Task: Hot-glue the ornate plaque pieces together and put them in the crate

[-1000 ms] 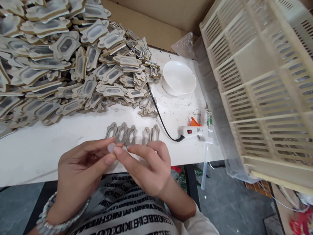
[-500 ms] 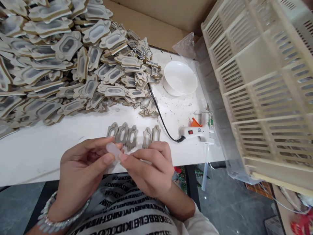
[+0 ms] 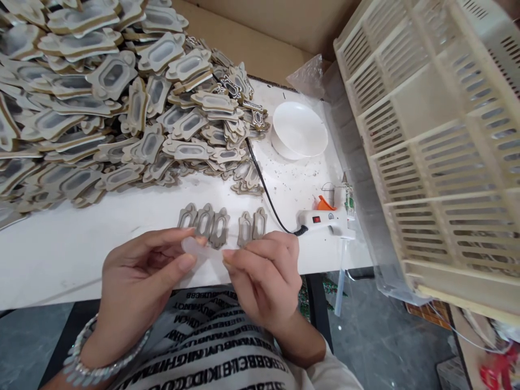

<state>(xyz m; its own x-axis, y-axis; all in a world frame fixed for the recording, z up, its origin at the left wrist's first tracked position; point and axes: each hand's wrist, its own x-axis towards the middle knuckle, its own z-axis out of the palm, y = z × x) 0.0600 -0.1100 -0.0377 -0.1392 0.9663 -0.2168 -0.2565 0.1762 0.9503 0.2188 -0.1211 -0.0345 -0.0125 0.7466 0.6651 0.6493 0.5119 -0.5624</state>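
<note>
My left hand pinches a small translucent plastic piece with a rounded end, between thumb and fingertips. From it a thin, clear film reaches right to my right hand, whose thumb and forefinger are closed on its end. Whether the film is part of the piece or a layer lifting off it I cannot tell. Just beyond my fingers, three small grey frames lie side by side on the white table. Two more grey frames lie to their right, partly behind my right hand.
A large heap of similar frames covers the back left. At the right are a white bowl, a white glue gun with a black cord and clear glue stick, and a tall cream plastic crate.
My right hand has moved right, away from my left, and the clear film now spans the gap between them. My left hand has shifted only slightly, still holding the translucent piece.
</note>
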